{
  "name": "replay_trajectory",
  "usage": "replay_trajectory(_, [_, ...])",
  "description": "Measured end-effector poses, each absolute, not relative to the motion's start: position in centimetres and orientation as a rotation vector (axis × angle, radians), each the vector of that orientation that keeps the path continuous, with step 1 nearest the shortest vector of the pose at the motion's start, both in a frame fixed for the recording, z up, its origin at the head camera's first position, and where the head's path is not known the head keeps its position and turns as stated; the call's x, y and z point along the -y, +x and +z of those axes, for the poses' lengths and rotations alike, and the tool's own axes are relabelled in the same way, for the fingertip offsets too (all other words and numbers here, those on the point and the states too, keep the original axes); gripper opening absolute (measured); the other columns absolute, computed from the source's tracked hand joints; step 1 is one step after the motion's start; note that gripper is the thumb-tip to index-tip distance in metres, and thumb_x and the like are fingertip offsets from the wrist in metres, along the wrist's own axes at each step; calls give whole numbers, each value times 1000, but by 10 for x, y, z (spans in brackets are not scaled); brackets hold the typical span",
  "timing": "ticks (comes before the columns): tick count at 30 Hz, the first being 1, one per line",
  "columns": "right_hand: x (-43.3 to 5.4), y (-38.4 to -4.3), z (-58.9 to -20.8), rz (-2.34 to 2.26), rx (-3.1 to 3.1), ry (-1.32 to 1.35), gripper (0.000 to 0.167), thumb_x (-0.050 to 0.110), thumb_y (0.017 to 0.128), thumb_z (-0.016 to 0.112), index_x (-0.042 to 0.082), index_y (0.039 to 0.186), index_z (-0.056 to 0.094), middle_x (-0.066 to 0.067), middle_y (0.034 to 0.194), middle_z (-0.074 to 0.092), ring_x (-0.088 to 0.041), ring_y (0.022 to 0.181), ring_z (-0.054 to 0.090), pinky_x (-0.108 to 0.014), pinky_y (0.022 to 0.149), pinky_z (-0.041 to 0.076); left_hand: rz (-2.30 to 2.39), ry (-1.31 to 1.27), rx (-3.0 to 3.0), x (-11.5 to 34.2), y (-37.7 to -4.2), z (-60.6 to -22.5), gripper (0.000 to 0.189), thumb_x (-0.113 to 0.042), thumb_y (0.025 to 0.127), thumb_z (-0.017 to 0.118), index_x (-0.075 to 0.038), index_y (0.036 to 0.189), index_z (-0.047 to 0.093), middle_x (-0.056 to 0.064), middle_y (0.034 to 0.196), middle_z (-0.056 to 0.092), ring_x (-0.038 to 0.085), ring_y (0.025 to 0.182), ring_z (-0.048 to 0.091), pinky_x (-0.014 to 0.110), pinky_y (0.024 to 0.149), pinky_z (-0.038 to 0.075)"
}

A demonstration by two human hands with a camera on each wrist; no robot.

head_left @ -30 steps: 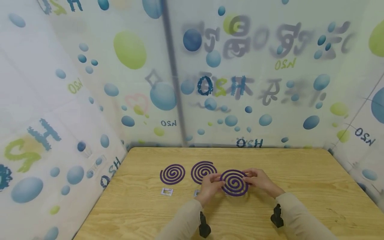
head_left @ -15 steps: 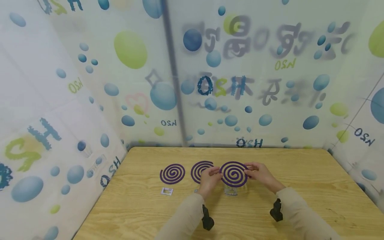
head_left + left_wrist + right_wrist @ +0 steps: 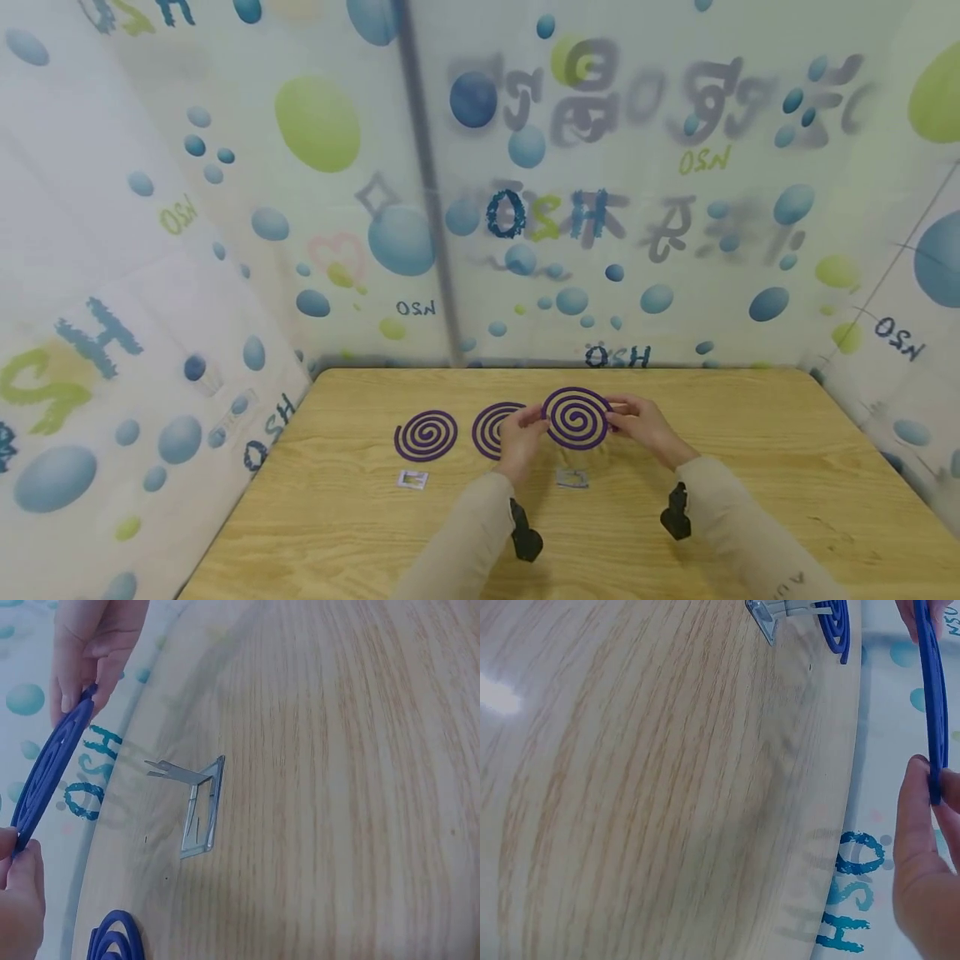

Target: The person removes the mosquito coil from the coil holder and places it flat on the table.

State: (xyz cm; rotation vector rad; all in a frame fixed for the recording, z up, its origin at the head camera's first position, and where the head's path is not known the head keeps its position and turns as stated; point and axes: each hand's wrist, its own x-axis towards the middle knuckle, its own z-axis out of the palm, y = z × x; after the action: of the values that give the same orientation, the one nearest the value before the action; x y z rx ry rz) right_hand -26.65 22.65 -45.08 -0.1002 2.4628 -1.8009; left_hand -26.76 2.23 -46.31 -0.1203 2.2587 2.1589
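Note:
Both hands grip a dark purple mosquito coil by its opposite edges. My left hand pinches its left edge and my right hand the right one. Both wrist views show the coil held up off the table, tilted and seen nearly edge-on. Below it on the table lies a small metal coil stand; in the left wrist view this stand has a forked prong bent up. To the left lie two more coils, one whole coil and another coil partly hidden behind my left hand.
A second metal stand lies in front of the leftmost coil. The wooden table ends at a printed curtain at the back, with curtain on both sides too. Black straps with devices sit on both wrists.
Both hands have raised the coil and carried it toward the back, uncovering the stand below it. A stand between the other two is now hidden by the left arm. The view has shifted slightly.

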Motion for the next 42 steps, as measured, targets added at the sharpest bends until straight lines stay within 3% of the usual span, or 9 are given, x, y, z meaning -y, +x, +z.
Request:
replay_trajectory(14, [-225,-281,-465,-1767,-2529,26,32,-1,88,50,-7,119,47,-21,101,52,-21,81,59,-34,73,52,2172,-175,-2207,-30,-274,-469,33,3,78,58,0,111,58,10,102,59,17,89,55,24,74,50])
replay_trajectory(21, [-224,-286,-472,-1746,-2561,70,29,-2,87,51,-8,115,51,-20,97,51,-20,77,58,-32,68,53,2203,-201,-2169,-32,-274,-474,33,9,78,56,1,110,59,12,96,58,17,81,56,32,76,51])
replay_trajectory(32, [-218,-286,-469,-1658,-2650,141,23,-4,84,53,-9,106,54,-18,91,55,-23,77,56,-36,65,53,2086,-252,-2343,-33,-275,-486,32,13,73,57,2,103,62,12,91,61,18,81,58,23,70,51])
replay_trajectory(42, [-225,-289,-477,-1479,-2832,108,17,-1,79,59,-8,95,60,-18,86,62,-27,79,57,-28,58,49,1998,-235,-2442,-39,-274,-490,31,13,70,57,4,98,63,10,86,62,18,79,56,25,70,49])
